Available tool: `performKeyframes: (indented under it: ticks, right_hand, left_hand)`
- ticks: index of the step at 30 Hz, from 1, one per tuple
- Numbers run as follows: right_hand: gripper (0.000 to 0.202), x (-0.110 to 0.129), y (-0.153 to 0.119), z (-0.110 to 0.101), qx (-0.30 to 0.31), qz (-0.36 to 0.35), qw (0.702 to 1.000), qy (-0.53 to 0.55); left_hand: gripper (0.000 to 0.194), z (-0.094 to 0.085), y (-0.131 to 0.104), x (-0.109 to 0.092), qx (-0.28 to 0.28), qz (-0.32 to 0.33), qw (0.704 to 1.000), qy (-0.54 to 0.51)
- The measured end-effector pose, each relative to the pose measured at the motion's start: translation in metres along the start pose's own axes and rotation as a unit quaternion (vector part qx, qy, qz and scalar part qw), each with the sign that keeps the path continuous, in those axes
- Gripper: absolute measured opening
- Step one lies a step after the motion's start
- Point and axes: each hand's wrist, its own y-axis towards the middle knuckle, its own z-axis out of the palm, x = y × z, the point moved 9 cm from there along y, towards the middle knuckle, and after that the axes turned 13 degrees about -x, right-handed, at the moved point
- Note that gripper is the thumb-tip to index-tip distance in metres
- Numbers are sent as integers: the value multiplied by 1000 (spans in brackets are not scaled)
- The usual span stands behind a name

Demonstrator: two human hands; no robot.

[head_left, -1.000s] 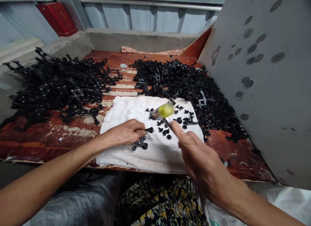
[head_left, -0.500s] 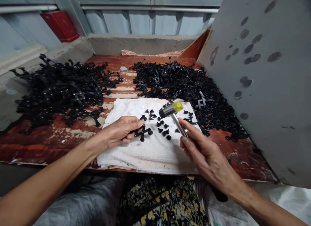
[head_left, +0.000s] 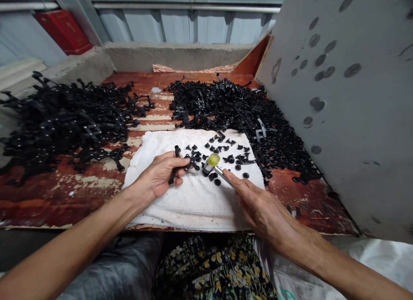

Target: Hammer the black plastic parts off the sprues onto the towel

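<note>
My left hand (head_left: 164, 173) is closed around a black branched plastic part (head_left: 190, 161) with knobbed ends, held over the white cloth (head_left: 193, 209). In my right hand (head_left: 261, 205) is a small mallet (head_left: 212, 163) with a metal handle, a yellow face turned up and a dark face turned down. Its head is low over the cloth, just right of the branched part; whether it touches anything I cannot tell. Small black round-headed pieces (head_left: 230, 159) lie scattered on the cloth around the mallet.
A heap of branched black parts (head_left: 64, 119) stands on the left of the worn red-brown tabletop (head_left: 93, 192). Another black heap (head_left: 222, 102) spreads behind and right of the cloth. A grey spotted panel (head_left: 348, 140) borders the right side. A red box (head_left: 64, 31) sits at the back left.
The mallet has come down and left, its head tipping from sideways to yellow face up. My left hand has turned the branched part. The whole view has shifted slightly.
</note>
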Motion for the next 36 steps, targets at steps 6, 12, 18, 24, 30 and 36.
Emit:
performKeyframes:
  ticks: [6,12,18,24,30,36]
  right_hand:
    - [56,20,-11,-16,2,-13,998,56]
    - [47,-8,-24,-26,-103,83,988,84]
    - [47,-21,-32,-18,-97,138,978,126]
    - [47,-22,-32,-20,-104,141,974,140]
    - [47,-22,-32,-19,-109,136,974,144]
    - [47,-22,-33,-19,-102,140,972,160]
  left_hand:
    - [18,-1,-2,8,3,-34,999,-15]
    - [18,2,-8,14,9,-15,1000,-20]
    - [20,11,-14,17,12,-3,1000,-16]
    - [21,13,-15,19,-6,-7,1000,5]
    - [21,12,-13,20,-9,-5,1000,21]
    - [22,13,-14,20,-10,-5,1000,20]
